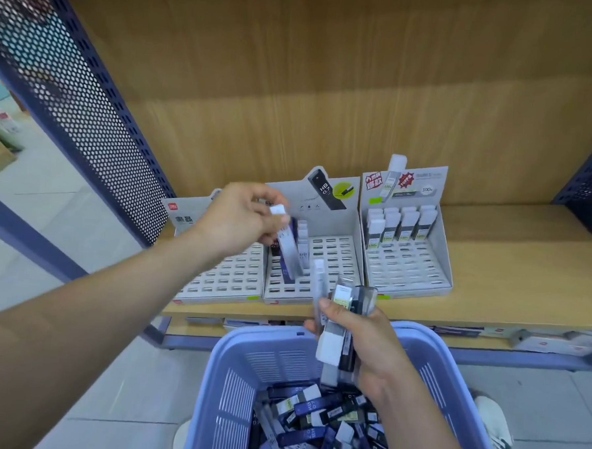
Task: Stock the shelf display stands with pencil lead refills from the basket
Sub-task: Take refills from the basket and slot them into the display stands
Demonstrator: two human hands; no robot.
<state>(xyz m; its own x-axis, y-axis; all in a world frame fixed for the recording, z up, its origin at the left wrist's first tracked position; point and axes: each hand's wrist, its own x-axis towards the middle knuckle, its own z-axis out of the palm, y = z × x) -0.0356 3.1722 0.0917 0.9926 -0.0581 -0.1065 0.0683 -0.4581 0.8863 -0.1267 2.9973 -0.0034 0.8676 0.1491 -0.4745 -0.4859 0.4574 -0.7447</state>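
Three white cardboard display stands sit side by side on the wooden shelf: left stand [223, 279], middle stand [334, 260], right stand [409, 268]. My left hand [243, 218] pinches the white cap of a purple-and-white lead refill [288, 249], which hangs tilted over the middle stand's back-left slots. A few refills [302, 248] stand there. My right hand [361, 334] grips a bundle of several refills [337, 329] above the blue basket [232, 375]. The basket holds many loose refills [315, 424]. Two rows of refills [399, 226] fill the back of the right stand.
A perforated blue metal side panel [74, 103] bounds the shelf on the left, another [588, 178] on the right. Bare wooden shelf [512, 256] lies right of the stands. Price-tag strip and packets [539, 340] run below the shelf edge. My shoes [493, 427] flank the basket.
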